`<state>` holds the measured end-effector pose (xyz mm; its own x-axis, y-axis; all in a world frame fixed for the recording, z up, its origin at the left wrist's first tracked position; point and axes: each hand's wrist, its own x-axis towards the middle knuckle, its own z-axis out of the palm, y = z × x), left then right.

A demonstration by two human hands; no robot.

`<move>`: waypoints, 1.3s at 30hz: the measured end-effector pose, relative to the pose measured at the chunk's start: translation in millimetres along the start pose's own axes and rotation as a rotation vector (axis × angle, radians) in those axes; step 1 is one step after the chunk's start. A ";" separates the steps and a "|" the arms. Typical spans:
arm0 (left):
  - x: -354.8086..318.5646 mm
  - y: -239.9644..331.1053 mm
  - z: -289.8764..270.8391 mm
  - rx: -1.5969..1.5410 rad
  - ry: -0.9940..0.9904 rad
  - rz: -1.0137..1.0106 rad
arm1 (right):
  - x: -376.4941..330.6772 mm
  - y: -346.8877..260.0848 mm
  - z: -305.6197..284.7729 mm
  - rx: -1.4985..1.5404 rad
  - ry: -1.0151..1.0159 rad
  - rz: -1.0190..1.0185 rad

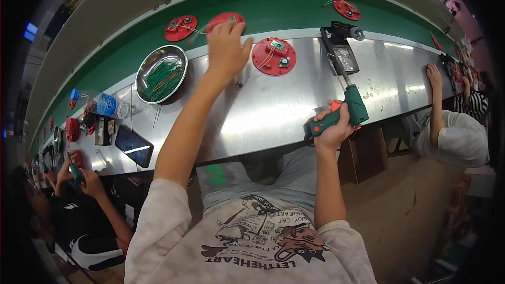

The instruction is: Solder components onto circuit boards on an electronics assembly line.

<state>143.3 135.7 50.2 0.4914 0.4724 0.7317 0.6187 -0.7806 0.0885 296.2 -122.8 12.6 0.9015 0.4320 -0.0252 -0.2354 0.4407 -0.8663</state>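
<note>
Head: right hand (335, 130) wraps soldering gun (356, 106), likely for control; half-open left hand (226, 53) overlaps far red disc (218, 18), hold unclear.

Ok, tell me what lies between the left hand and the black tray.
In the head view, a red disc with a green board lies between the left hand and black tray.

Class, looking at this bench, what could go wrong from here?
The right hand grips a green gun-shaped tool; if it is hot, a careless swing could burn someone. Thin wires trail from a red disc, so the left hand might snag them. The dark phone lies near the bench's front edge and could be knocked off.
</note>
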 end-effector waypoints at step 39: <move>-89.6 -160.9 -110.0 -0.287 -0.271 -0.620 | -1.6 4.2 -4.4 -0.147 -0.094 -0.011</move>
<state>-67.8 173.9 44.8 0.2605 0.9175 0.3006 0.6655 -0.3962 0.6325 295.4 -125.1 6.8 0.8642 0.5026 0.0253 -0.1642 0.3292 -0.9299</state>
